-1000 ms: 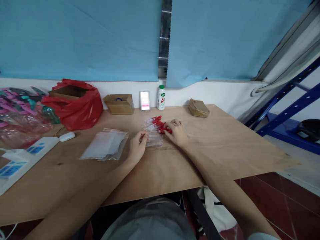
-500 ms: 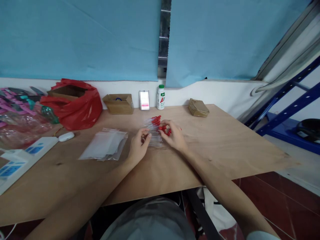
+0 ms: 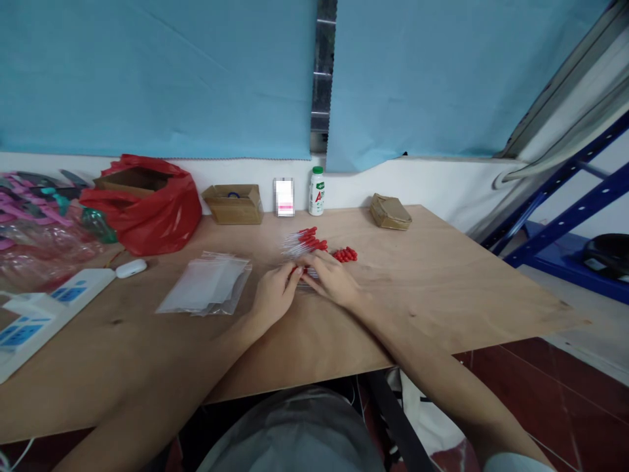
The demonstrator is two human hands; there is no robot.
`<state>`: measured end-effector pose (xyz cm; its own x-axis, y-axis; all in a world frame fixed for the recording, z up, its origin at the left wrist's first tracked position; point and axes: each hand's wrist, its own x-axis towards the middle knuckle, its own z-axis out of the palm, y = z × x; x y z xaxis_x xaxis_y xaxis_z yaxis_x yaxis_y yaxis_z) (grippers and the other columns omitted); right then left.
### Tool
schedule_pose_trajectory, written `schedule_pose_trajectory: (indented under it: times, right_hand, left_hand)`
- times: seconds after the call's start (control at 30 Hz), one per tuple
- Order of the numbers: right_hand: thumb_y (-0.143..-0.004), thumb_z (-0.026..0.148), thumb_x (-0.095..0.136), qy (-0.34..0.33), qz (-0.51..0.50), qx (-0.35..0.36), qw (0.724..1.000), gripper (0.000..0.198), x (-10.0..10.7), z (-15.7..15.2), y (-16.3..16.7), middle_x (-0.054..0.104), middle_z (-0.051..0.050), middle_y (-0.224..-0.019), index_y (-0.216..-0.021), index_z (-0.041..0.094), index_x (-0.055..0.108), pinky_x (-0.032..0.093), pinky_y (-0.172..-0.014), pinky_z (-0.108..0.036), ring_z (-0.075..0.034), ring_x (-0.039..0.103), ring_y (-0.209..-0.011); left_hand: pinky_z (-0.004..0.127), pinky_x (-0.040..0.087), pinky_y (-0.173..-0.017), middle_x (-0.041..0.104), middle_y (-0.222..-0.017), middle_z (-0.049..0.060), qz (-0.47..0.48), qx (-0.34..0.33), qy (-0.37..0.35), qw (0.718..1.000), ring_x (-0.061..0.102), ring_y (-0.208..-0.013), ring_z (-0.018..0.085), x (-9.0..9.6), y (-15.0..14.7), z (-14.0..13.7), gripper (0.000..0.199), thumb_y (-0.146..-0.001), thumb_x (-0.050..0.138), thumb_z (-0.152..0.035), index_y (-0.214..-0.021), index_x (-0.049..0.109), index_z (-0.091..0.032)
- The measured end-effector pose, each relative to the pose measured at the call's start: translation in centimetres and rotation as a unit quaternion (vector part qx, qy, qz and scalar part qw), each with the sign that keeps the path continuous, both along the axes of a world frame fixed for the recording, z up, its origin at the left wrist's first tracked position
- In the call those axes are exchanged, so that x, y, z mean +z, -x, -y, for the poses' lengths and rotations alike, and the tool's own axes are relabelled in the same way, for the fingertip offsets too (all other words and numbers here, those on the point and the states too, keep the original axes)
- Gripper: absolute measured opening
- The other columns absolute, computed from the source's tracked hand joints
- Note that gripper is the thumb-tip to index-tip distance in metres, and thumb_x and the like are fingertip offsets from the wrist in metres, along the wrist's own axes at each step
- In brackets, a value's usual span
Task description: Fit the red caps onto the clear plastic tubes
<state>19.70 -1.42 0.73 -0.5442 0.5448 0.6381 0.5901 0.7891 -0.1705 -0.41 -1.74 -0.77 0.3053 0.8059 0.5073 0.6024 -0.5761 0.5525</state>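
Two broad blue sheets (image 3: 157, 78) hang across the wall, split by a narrow dark gap, above the wooden table (image 3: 457, 282) that carries everything within reach. Beyond its right edge stands a blue metal rack (image 3: 570, 221). At the far left a red plastic bag (image 3: 164, 219), a carton inside it, crowds against a heap of pink-handled items (image 3: 37, 203); in front runs a white power strip (image 3: 54, 321) with blue socket panels. Clear zip bags (image 3: 204, 285) lie flat just left of the left hand (image 3: 272, 295). Its grip is closed, thumb and finger pinching a small red piece. The right hand (image 3: 337, 282) meets it at the fingertips; whether its grip holds anything cannot be told. Both hands partly hide some clear, thin rods (image 3: 308, 283) on the table beneath them.

Along the wall stand an open brown box (image 3: 234, 210), a white bottle (image 3: 317, 200) with a green cap and a phone (image 3: 284, 198), its screen pixelated. On the bottle a large red "A" is readable; the rest is unclear. Just beyond the hands, slender sticks with glossy red ends (image 3: 304, 243) lie fanned in overlapping rows, pale shafts toward the left. Beside them, past the right hand, sits a tight cluster of short red pieces (image 3: 345, 254).
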Motion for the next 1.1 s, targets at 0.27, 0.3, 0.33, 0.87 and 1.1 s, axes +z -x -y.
schedule_pose_trajectory:
  times: [0.27, 0.3, 0.33, 0.87, 1.1]
  right_hand:
    - [-0.114, 0.033, 0.036, 0.015, 0.131, -0.122, 0.984, 0.032, 0.6, 0.7, 0.7, 0.074, -0.011, -0.099, -0.106, 0.017, 0.062, 0.043, -0.073, -0.031, -0.022, 0.065, -0.094]
    - [-0.114, 0.031, 0.036, 0.011, 0.142, -0.119, 0.983, 0.030, 0.6, 0.7, 0.7, 0.074, -0.011, -0.100, -0.105, 0.017, 0.062, 0.041, -0.071, -0.031, -0.022, 0.064, -0.092]
    - [-0.114, 0.029, 0.037, 0.008, 0.151, -0.120, 0.981, 0.028, 0.5, 0.7, 0.5, 0.074, -0.010, -0.099, -0.105, 0.017, 0.061, 0.038, -0.068, -0.031, -0.021, 0.063, -0.089]
    - [-0.107, 0.018, 0.037, -0.130, 0.193, -0.088, 0.968, 0.031, 0.5, -0.3, -2.9, 0.067, -0.006, -0.081, -0.093, 0.019, 0.065, 0.033, -0.067, -0.034, -0.020, 0.053, -0.074]
    - [-0.111, 0.024, 0.037, -0.122, 0.180, -0.105, 0.970, 0.035, 1.2, -0.1, -2.9, 0.067, -0.006, -0.082, -0.091, 0.020, 0.066, 0.034, -0.069, -0.035, -0.020, 0.053, -0.077]
  left_hand:
    - [0.031, 0.041, -0.073, 0.072, -0.085, 0.006, 0.003, 0.038, -0.027, 0.999, 0.065, -0.078, 0.021, 0.8, 0.5, -0.2, 0.033, -0.109, 0.042, -0.038, -0.093, 0.067, -0.022]
    - [0.031, 0.040, -0.071, 0.071, -0.084, 0.005, 0.002, 0.035, -0.026, 0.999, 0.064, -0.076, 0.021, 0.9, 0.6, -0.2, 0.034, -0.109, 0.043, -0.038, -0.090, 0.066, -0.023]
    - [0.031, 0.039, -0.070, 0.070, -0.081, 0.005, 0.001, 0.030, -0.024, 0.999, 0.063, -0.074, 0.021, 0.9, 0.7, -0.3, 0.034, -0.108, 0.044, -0.039, -0.087, 0.065, -0.023]
    - [0.030, 0.032, -0.061, 0.050, -0.057, -0.002, 0.032, 0.008, -0.030, 0.999, 0.046, -0.055, 0.013, 3.9, 0.1, 1.7, 0.050, -0.107, 0.044, -0.045, -0.064, 0.047, -0.021]
    - [0.029, 0.034, -0.060, 0.051, -0.057, -0.002, 0.064, 0.024, -0.025, 0.997, 0.046, -0.057, 0.013, 4.4, 0.1, 2.2, 0.051, -0.108, 0.044, -0.047, -0.065, 0.049, -0.021]
